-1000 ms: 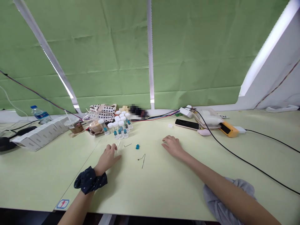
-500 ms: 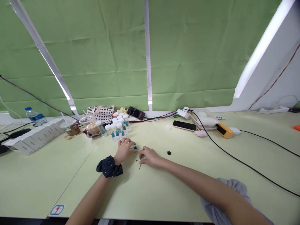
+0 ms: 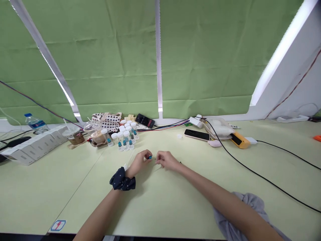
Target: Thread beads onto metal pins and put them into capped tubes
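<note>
My left hand (image 3: 141, 162) is closed in a pinch on a small blue piece (image 3: 149, 157) at its fingertips, above the middle of the table. Just to the right, my right hand (image 3: 167, 160) pinches a thin metal rod (image 3: 157, 168), blurred by motion, whose far end points at the blue piece. A narrow gap separates the two hands. Behind my left wrist, a clear tube (image 3: 129, 160) partly shows. A small black part (image 3: 181, 162) peeks out past my right wrist, mostly hidden. Beyond the left hand stand several clear vials (image 3: 126, 140) with white caps and blue-tipped contents.
White boxes (image 3: 32, 147), a drink cup (image 3: 74, 135) and a water bottle (image 3: 36, 124) line the left. At the back lie a lit phone (image 3: 145, 120) and a dark phone (image 3: 197, 135). A white cap (image 3: 179, 136), a yellow meter (image 3: 240, 140) and a black cable (image 3: 250, 168) are rightward.
Both hands have moved a little right and away from me, and the left fingers have curled in around the blue piece. My right wrist now covers most of the black part.
</note>
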The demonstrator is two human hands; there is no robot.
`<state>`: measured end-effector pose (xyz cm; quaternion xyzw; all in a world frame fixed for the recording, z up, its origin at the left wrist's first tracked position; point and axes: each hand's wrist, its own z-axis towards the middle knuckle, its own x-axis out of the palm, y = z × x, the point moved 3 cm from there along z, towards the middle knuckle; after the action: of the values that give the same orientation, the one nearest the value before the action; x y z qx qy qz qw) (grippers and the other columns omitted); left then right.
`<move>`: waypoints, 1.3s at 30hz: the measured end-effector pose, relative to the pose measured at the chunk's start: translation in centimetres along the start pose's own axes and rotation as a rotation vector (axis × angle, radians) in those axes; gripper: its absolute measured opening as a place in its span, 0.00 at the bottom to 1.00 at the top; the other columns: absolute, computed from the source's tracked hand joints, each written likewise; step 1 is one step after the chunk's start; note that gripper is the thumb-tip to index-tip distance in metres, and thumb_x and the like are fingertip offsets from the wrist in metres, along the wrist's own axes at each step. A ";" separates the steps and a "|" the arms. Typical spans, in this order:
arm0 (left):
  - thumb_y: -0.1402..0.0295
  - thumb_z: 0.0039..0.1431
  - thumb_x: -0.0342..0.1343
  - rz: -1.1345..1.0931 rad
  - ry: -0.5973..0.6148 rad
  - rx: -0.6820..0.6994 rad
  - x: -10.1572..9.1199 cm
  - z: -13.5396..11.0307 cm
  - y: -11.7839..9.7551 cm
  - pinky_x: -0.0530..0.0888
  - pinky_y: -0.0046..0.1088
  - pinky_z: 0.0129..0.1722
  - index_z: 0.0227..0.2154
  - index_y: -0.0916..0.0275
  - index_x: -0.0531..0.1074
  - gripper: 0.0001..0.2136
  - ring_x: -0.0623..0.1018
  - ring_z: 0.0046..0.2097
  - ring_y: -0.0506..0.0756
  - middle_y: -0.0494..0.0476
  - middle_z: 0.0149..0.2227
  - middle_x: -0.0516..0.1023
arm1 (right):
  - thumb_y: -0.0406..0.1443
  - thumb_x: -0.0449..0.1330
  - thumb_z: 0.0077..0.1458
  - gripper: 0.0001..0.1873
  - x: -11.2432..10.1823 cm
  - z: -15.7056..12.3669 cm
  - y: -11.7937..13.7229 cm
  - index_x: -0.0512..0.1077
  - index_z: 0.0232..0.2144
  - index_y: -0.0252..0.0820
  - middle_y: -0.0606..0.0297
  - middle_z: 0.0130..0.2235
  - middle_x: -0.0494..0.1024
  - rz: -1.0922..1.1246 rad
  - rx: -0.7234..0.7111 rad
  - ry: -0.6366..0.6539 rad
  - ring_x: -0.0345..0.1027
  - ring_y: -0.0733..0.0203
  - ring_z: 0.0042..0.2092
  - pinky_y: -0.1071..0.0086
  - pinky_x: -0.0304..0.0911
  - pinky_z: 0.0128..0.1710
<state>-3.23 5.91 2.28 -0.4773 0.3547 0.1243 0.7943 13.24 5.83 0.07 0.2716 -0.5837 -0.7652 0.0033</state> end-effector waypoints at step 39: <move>0.63 0.47 0.60 -0.555 0.115 -0.121 2.9 -1.1 -1.5 0.70 0.32 0.38 0.35 0.65 0.74 0.13 0.75 0.37 0.55 0.60 0.36 0.77 | 0.30 0.59 0.47 0.03 -4.1 -0.1 3.8 0.67 0.24 0.40 0.69 0.25 0.70 -0.356 -0.185 -0.064 0.61 0.68 0.27 0.74 0.55 0.29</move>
<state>-0.80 3.76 0.97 -0.6090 0.2469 -0.1042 0.7465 15.59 5.88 5.10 0.3446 -0.4537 -0.8122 -0.1255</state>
